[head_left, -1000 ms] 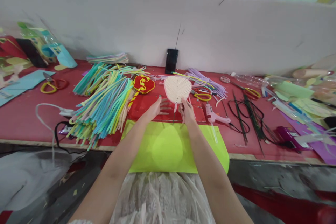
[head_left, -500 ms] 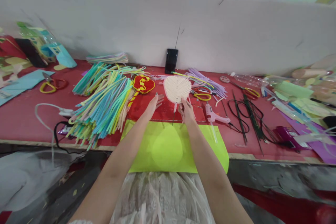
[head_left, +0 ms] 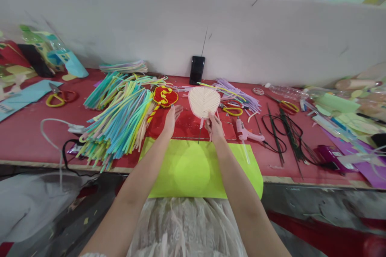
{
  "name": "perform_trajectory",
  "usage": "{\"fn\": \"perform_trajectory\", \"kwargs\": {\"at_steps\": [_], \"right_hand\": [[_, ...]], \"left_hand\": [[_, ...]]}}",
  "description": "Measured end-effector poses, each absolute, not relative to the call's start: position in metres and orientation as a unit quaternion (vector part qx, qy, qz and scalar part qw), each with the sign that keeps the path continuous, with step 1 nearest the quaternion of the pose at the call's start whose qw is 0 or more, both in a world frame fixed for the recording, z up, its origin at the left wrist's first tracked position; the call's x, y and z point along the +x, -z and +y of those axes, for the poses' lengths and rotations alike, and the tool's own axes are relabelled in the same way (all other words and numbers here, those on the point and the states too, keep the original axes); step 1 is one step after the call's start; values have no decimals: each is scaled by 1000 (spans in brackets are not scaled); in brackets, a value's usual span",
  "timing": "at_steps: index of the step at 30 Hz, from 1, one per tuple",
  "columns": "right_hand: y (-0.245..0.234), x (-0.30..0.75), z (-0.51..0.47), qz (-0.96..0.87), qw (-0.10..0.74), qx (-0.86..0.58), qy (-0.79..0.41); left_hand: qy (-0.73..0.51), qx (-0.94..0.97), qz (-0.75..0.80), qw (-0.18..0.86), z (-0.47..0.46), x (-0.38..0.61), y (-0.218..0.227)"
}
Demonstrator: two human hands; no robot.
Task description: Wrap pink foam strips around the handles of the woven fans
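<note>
My right hand (head_left: 215, 127) grips a cream fan-shaped piece (head_left: 204, 102) near its base. The piece is wound from fuzzy stems, edged in pale pink, with a thin wire (head_left: 199, 134) running down below it. My left hand (head_left: 172, 115) is open, fingers stretched out, holding nothing. Just beyond its fingertips lies a red fan-shaped piece (head_left: 169, 98) with yellow trim and a twisted yellow handle. Under both hands are a red sheet (head_left: 183, 126) and a yellow-green sheet (head_left: 163, 168) with a lighter rounded patch.
A large heap of pastel pipe cleaners (head_left: 120, 120) lies left, purple ones (head_left: 238, 92) behind right. A pink glue gun (head_left: 247, 133) and yellow-handled scissors (head_left: 232, 109) are right of my hand. A black phone (head_left: 197, 70) leans on the white partition (head_left: 135, 24). Other scissors (head_left: 57, 98) lie far left.
My left hand has shifted a little left and away from the cream piece, toward the red one. My right hand and the cream piece have barely moved.
</note>
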State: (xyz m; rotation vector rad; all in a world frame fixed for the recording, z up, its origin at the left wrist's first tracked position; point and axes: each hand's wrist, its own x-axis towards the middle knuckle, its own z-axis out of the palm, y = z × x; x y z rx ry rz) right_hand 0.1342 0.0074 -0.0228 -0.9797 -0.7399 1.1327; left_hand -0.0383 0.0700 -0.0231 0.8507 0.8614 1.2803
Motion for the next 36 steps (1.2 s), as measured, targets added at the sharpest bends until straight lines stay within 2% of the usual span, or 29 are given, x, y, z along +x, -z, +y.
{"fn": "perform_trajectory", "kwargs": {"at_steps": [5, 7, 11, 16, 19, 29, 36], "right_hand": [[24, 134, 8, -321, 675, -430, -506], [24, 134, 9, -321, 676, -430, -504], [24, 135, 9, -325, 678, -427, -503], [23, 134, 7, -329, 673, -432, -503], [22, 133, 7, -329, 673, -437, -497], [18, 133, 5, -329, 668, -446, -496], [20, 134, 6, -336, 667, -445, -494]], "left_hand": [[-533, 407, 404, 622, 64, -31, 29], [-527, 496, 413, 553, 56, -27, 32], [-425, 661, 447, 428, 41, -25, 32], [-252, 780, 501, 278, 37, -33, 23], [-212, 814, 498, 212, 36, -35, 18], [-232, 812, 505, 175, 38, -37, 15], [-266, 803, 489, 214, 40, -38, 17]]}}
